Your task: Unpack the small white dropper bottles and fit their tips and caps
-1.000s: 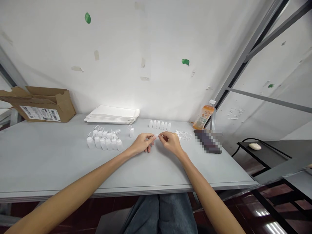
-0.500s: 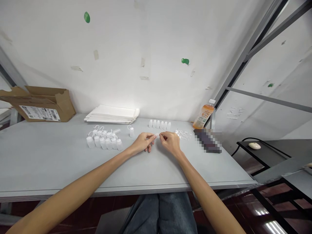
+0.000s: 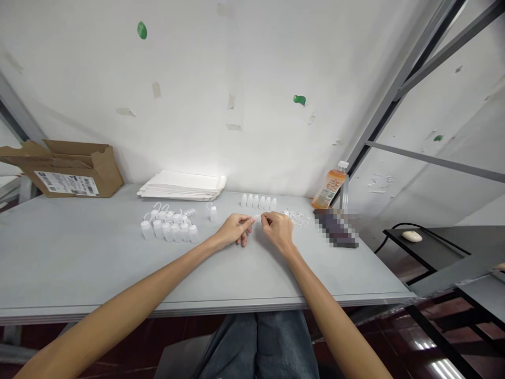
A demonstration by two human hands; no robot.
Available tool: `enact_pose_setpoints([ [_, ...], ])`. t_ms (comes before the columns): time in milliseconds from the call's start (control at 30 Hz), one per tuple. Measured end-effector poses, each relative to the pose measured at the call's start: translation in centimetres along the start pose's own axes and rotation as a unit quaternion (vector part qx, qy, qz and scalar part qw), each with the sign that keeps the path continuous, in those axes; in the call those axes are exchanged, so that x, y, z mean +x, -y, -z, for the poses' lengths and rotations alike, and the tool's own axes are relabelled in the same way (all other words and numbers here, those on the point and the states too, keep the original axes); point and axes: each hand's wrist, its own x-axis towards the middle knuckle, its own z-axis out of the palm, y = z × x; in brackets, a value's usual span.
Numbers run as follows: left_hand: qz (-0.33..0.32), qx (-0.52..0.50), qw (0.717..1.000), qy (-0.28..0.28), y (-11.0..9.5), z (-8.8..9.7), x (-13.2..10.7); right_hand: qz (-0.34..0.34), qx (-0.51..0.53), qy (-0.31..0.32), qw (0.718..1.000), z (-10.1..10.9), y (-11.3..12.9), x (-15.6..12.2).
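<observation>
Between thumb and fingers, my left hand (image 3: pixel 235 228) grips a small white squeeze bottle (image 3: pixel 257 218), which lies tilted and points right. My right hand (image 3: pixel 279 227) is closed in a pinch at that bottle's right end; whatever its fingertips hold is hidden. Just behind the hands stands a row of several small white bottles without caps (image 3: pixel 258 201). Right of my right hand lies a loose pile of small white caps with straps (image 3: pixel 298 218). One bottle with a strapped cap (image 3: pixel 213 213) stands left of my left hand, and a group of several white bottles (image 3: pixel 169 231) stands farther left.
On the grey table (image 3: pixel 118 273) a stack of white sheets (image 3: pixel 181 185) lies against the wall. An open cardboard box (image 3: pixel 79 171) sits at the far left. An orange drink bottle (image 3: pixel 330 187) and a blurred-out dark object (image 3: pixel 336 229) are at the right.
Both hands have shifted very slightly to the right, the right fingertips still at the end of the small bottle. The other bottles and the caps stay in place.
</observation>
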Motion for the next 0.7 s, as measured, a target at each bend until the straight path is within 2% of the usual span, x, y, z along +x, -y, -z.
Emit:
enact_pose_setpoints([
  [267, -0.014, -0.006, 1.000, 0.012, 0.3, 0.0, 0.4, -0.008, -0.005, -0.012, 1.000, 0.1, 0.3, -0.1],
  [367, -0.017, -0.006, 1.000, 0.015, 0.2, 0.0, 0.0, -0.018, -0.007, -0.024, 1.000, 0.3, -0.3, 0.2],
  [500, -0.016, 0.012, 0.999, 0.033, 0.0, 0.1, -0.9, -0.093, -0.012, -0.098, 0.991, 1.1, -2.3, 0.9],
  [700, -0.014, 0.011, 1.000, 0.002, 0.1, 0.6, -0.9, -0.056, 0.027, -0.152, 0.986, 1.4, -3.6, 1.2],
])
